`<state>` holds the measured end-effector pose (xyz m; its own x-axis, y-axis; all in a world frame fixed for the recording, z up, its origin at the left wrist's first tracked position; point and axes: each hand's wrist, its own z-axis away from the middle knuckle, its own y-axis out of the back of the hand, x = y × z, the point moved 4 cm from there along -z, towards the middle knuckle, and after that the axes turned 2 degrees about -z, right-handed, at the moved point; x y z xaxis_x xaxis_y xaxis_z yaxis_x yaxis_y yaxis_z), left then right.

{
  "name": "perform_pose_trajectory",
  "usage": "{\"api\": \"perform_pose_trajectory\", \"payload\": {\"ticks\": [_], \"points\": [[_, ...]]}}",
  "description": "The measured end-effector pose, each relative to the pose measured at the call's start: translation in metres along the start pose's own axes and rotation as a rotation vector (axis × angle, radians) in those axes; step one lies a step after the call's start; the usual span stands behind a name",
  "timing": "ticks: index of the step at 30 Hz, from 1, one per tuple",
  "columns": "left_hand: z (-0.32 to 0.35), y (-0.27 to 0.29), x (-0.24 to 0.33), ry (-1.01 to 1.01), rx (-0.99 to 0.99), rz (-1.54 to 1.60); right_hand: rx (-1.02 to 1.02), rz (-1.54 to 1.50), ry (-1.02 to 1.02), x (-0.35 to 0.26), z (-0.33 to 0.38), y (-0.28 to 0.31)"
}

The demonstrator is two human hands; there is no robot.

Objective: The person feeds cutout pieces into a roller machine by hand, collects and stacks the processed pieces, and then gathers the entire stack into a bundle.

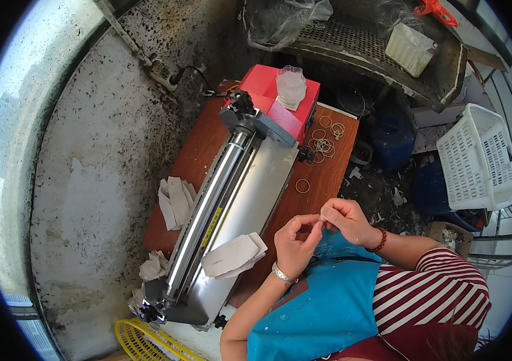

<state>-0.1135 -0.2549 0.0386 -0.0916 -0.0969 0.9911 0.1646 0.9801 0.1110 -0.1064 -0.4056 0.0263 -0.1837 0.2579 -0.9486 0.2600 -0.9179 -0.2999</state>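
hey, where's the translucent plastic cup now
In the head view, the translucent plastic cup is at upper centre, on the red housing at the far end of the silver roller.

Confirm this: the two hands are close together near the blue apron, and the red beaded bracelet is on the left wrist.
Wrong wrist: the head view shows the red beaded bracelet on the right wrist. The left hand and right hand are indeed close together near the blue apron.
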Motion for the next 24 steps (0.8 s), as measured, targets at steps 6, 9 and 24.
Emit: {"api": "perform_pose_trajectory", "payload": {"ticks": [6, 9, 24], "points": [[0.000, -0.001, -0.007, 0.063, 0.006, 0.092, 0.053, -0.105, -0.064, 0.009, 0.003, 0.006], [0.002, -0.003, -0.009, 0.036, -0.001, 0.073, 0.065, -0.174, -0.099, 0.012, 0.005, 0.005], [0.011, -0.016, -0.034, 0.061, -0.199, 0.075, 0.081, -0.595, -0.253, 0.003, -0.009, 0.012]]}}
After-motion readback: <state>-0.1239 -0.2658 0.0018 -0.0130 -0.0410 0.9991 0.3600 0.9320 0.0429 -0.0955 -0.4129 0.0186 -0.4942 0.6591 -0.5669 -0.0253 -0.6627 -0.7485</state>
